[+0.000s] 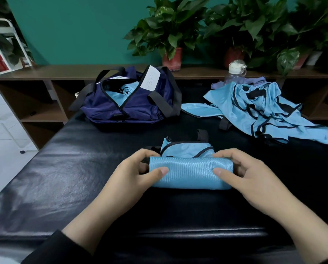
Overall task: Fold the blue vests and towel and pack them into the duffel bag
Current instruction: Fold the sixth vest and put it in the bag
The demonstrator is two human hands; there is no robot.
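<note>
A light-blue vest (190,168) with black trim lies half rolled on the black padded bench (64,168) in front of me. My left hand (136,174) grips the roll's left end, thumb on top and fingers curled behind. At the right end my right hand (250,174) grips it the same way. The navy duffel bag (128,103) stands unzipped at the back left, with light-blue fabric showing inside. A loose pile of blue vests (254,109) lies at the back right. A purple cloth (241,83) peeks out behind the pile.
A clear water bottle (235,73) with a white cap stands behind the pile. Along the wall runs a low wooden shelf (45,73) carrying potted plants (170,35). White floor lies beyond the bench's left edge.
</note>
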